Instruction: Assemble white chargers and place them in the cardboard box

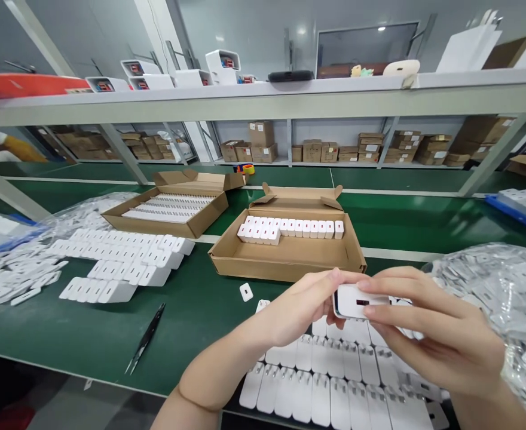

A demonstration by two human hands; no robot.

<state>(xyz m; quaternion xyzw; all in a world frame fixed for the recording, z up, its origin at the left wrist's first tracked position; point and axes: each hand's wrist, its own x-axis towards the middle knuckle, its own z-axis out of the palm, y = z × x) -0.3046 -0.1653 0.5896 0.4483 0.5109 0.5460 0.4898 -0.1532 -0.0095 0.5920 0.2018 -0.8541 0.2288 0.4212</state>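
Observation:
Both hands hold one white charger (pixel 355 300) with a dark port face, raised over the green table in front of me. My left hand (pixel 301 307) pinches its left end. My right hand (pixel 428 328) wraps its fingers over the right side. Under the hands lie rows of white chargers (pixel 330 382) on the table. Just beyond stands an open cardboard box (pixel 290 260) with a row of white chargers (pixel 290 228) along its back wall.
Black tweezers (pixel 145 339) lie at the left front. One small white part (pixel 245 292) lies loose. More charger rows (pixel 124 263), a second open box (pixel 173 210) and plastic bags of parts (pixel 496 286) surround the work spot. A shelf frame runs overhead.

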